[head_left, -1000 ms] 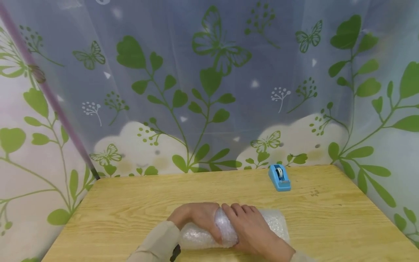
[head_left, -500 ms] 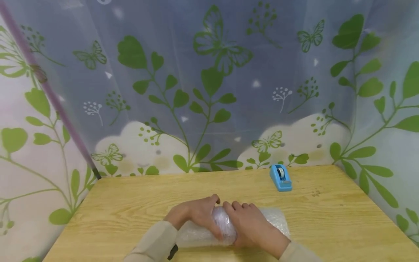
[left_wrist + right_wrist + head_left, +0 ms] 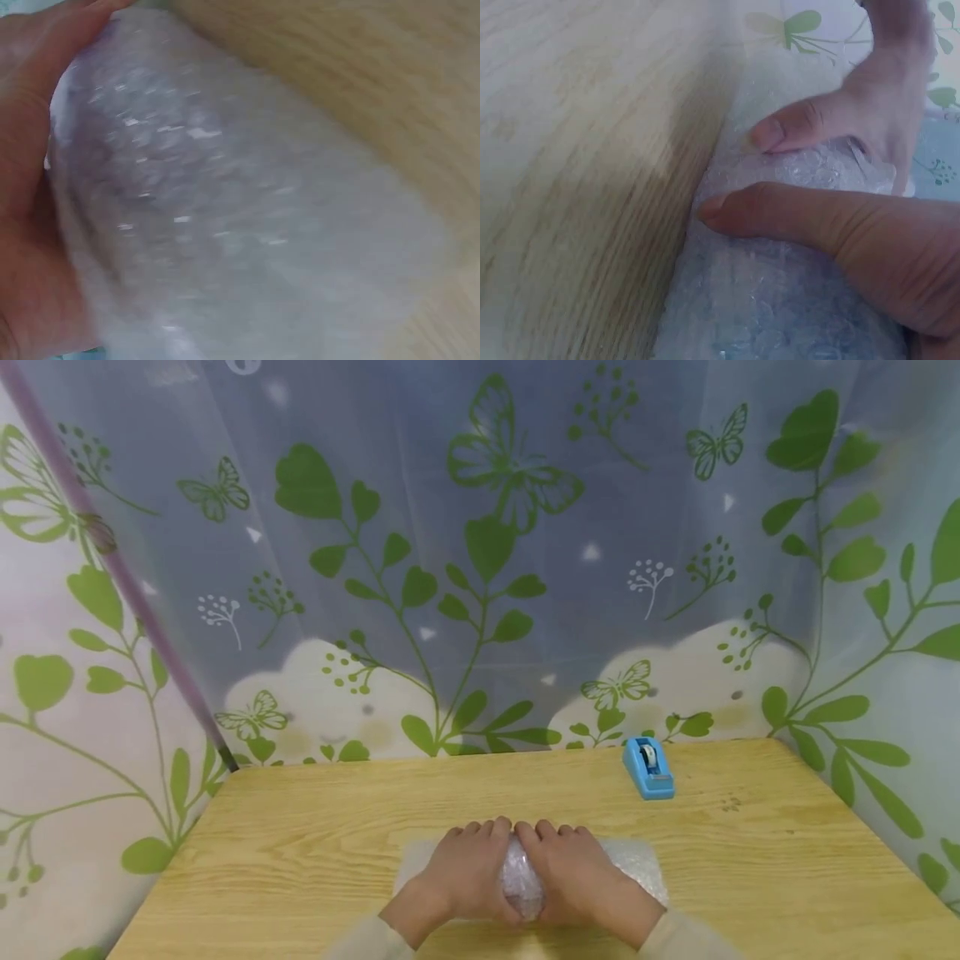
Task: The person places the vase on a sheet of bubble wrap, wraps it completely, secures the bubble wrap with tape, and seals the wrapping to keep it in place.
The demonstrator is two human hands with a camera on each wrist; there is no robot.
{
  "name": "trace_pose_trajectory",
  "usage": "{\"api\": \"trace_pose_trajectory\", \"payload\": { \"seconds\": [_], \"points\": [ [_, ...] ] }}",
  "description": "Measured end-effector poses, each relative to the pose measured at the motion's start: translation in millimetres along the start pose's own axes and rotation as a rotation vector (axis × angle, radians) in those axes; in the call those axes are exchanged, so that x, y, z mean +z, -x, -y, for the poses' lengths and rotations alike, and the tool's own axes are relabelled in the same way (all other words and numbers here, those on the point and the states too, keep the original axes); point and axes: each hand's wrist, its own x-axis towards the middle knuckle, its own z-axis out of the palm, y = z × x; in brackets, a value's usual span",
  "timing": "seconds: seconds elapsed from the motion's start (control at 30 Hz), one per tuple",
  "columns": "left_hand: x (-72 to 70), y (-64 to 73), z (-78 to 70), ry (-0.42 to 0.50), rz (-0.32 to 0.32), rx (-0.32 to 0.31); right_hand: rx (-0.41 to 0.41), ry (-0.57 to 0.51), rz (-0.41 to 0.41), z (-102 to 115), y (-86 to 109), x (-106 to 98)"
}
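A bundle rolled in clear bubble wrap (image 3: 521, 881) lies crosswise on the wooden table, close to the person. Something faintly purple shows through its middle. My left hand (image 3: 472, 872) grips it just left of centre, fingers over the far side and thumb at the near side. Beside it, my right hand (image 3: 573, 872) holds the bundle the same way, leaving a narrow strip of wrap between the two. Loose, flatter wrap ends stick out past both hands. In the right wrist view, both thumbs press on the bubble wrap (image 3: 765, 300); the left wrist view is blurred.
A blue tape dispenser (image 3: 649, 768) with a roll of tape stands near the table's back edge, right of the bundle. Behind the wooden table (image 3: 315, 827) hangs a curtain (image 3: 405, 610) printed with leaves and butterflies, which continues along both sides.
My left hand lifted its fingers off the wrap, then came down again, further right and closer to my right hand. The right hand keeps its hold. The head view has shifted slightly.
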Motion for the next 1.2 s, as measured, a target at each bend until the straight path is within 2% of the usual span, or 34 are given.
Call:
{"api": "trace_pose_trajectory", "payload": {
  "seconds": [0.1, 0.23, 0.53, 0.67, 0.97, 1.2],
  "points": [
    [5.9, 1.8, 2.8, -0.022, -0.061, 0.025, -0.018, -0.029, 0.007, -3, -2.1, -1],
    [11.0, 3.7, 3.9, -0.079, -0.112, 0.033, -0.038, -0.061, 0.029, -6, -5.7, -3],
    [17.6, 4.4, 0.4, -0.218, -0.244, 0.045, -0.028, -0.163, 0.125, -14, -11.3, -5],
    [16.7, 2.7, 0.8, -0.219, -0.243, 0.053, -0.050, -0.197, 0.140, -19, -14.2, -5],
    [18.6, -5.9, 5.7, -0.104, -0.214, 0.037, -0.064, -0.291, 0.213, -33, -24.5, -4],
    [17.8, -9.2, 7.5, -0.074, -0.177, 0.015, -0.053, -0.363, 0.249, -37, -29.3, -3]
  ]
}}
